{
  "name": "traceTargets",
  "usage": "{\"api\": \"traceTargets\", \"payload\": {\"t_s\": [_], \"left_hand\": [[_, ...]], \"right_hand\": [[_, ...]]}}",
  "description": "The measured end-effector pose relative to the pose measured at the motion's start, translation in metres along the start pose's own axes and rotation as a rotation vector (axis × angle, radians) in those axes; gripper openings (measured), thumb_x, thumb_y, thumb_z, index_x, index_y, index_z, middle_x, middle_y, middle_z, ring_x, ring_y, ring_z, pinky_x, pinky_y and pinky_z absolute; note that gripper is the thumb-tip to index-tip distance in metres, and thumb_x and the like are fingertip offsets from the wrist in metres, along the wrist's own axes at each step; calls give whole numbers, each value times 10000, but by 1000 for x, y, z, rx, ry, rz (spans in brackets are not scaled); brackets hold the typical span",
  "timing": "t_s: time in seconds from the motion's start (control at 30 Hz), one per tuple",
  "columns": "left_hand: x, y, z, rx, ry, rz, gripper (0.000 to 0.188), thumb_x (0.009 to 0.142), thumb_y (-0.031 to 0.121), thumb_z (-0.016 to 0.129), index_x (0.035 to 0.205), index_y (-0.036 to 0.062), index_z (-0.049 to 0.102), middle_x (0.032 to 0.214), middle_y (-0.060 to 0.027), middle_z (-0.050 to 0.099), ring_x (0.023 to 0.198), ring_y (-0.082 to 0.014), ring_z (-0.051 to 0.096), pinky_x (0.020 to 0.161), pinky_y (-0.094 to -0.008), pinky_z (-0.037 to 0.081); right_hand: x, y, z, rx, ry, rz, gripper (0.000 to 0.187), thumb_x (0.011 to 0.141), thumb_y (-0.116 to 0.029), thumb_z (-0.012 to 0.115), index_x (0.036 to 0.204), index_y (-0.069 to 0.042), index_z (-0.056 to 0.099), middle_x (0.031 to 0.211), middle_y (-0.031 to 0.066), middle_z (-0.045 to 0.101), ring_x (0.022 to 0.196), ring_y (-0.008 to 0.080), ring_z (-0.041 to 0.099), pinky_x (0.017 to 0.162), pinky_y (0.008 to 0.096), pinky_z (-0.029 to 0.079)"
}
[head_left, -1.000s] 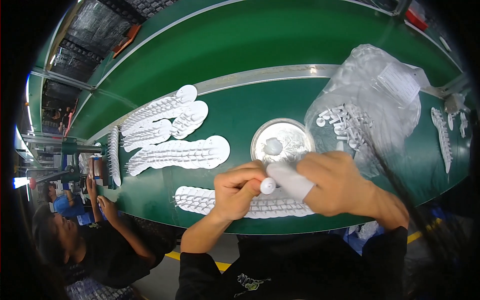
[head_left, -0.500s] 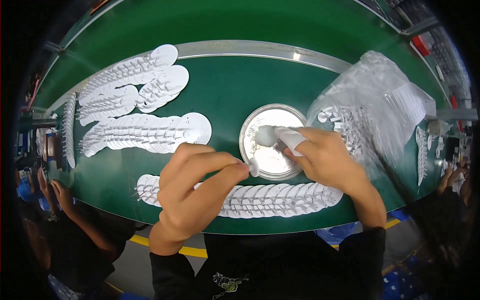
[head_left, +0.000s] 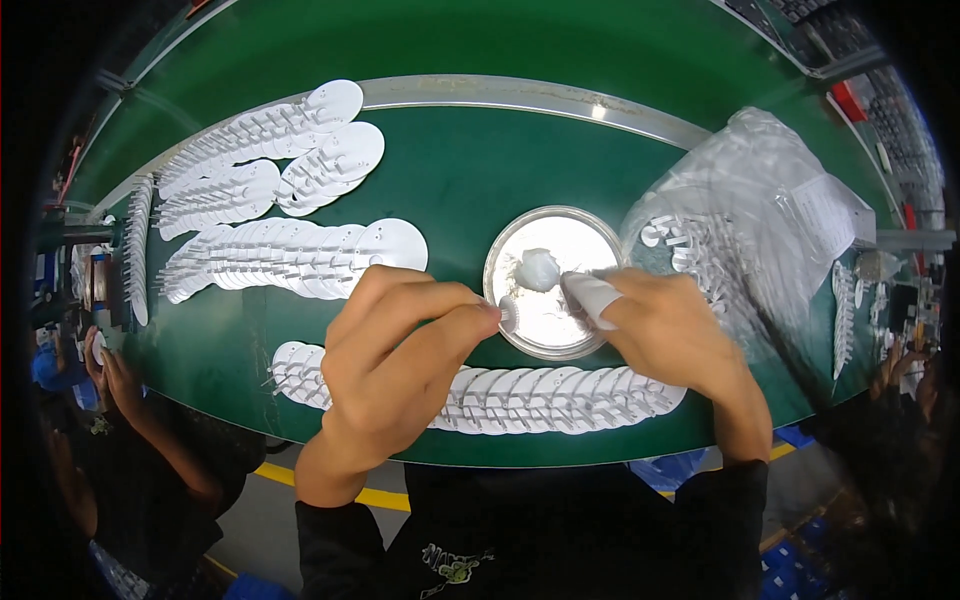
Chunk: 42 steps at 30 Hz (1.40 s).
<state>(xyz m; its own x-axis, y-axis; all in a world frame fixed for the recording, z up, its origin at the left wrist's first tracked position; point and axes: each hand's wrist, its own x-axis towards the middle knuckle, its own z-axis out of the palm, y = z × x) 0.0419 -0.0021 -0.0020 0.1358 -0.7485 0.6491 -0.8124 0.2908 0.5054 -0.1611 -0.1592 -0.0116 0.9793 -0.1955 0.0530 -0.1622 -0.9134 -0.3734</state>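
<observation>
- I had the part [head_left: 507,314] pinched between the left hand's [head_left: 385,350] thumb and finger, at the dish's left rim as I saw it.
- I had the right hand [head_left: 665,325] at the dish's [head_left: 555,332] right rim, its white finger cover [head_left: 594,298] pointing toward the lump [head_left: 538,268]; whether those fingertips gripped anything, I could not tell.
- The dish lay mid-table [head_left: 450,175], with discs [head_left: 560,398] along the near edge and a bag [head_left: 780,190] toward the right end.
- I judged a light, steady pinch best, the part clear of the rim, only the covered fingertip near the lump, and both wrists high over the discs.
</observation>
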Motion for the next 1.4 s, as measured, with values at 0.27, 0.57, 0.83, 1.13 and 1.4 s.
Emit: {"api": "traceTargets", "payload": {"t_s": [0.27, 0.57, 0.83, 1.13, 1.4], "left_hand": [[-5, 9, 11, -129, 34, 104, 306, 547, -37, 709, 848, 12, 688, 831, -68, 641, 692, -212, 558, 536, -275, 443], [-6, 17, 17, -166, 86, 230, 274, 601, 65, 742, 861, 8, 676, 823, -62, 642, 690, -191, 569, 517, -263, 460], [-8, 19, 18, -162, 58, 202, 327, 588, 77, 816, 883, 68, 675, 858, -34, 650, 677, -188, 548, 548, -267, 446], [-8, 19, 19, -202, 35, 166, 280, 636, 98, 794, 865, 4, 663, 790, -55, 628, 679, -194, 561, 502, -267, 437], [-8, 20, 19, -260, 4, 109, 271, 643, 59, 790, 865, -9, 651, 794, -68, 616, 673, -202, 547, 509, -283, 438]], "right_hand": [[-14, -8, -21, 1004, 70, 172, 287, 884, -61, 598, 1164, -6, 637, 896, 61, 693, 715, 100, 605, 600, 237, 452], [-23, -20, -6, 1623, -54, 292, 312, 934, -113, 555, 1201, 42, 601, 664, -25, 517, 599, 23, 414, 538, 188, 327], [-20, -24, -10, 1642, -95, 275, 316, 940, -116, 550, 1211, 42, 594, 687, -29, 526, 612, 20, 409, 548, 188, 323], [-21, -21, -13, 1528, -145, 197, 298, 943, -87, 542, 1204, 46, 596, 1170, 96, 639, 1069, 117, 559, 916, 251, 430], [-19, -21, -11, 1489, -129, 166, 285, 943, -72, 525, 1189, 50, 600, 1188, 125, 633, 1114, 169, 568, 966, 288, 418]]}}
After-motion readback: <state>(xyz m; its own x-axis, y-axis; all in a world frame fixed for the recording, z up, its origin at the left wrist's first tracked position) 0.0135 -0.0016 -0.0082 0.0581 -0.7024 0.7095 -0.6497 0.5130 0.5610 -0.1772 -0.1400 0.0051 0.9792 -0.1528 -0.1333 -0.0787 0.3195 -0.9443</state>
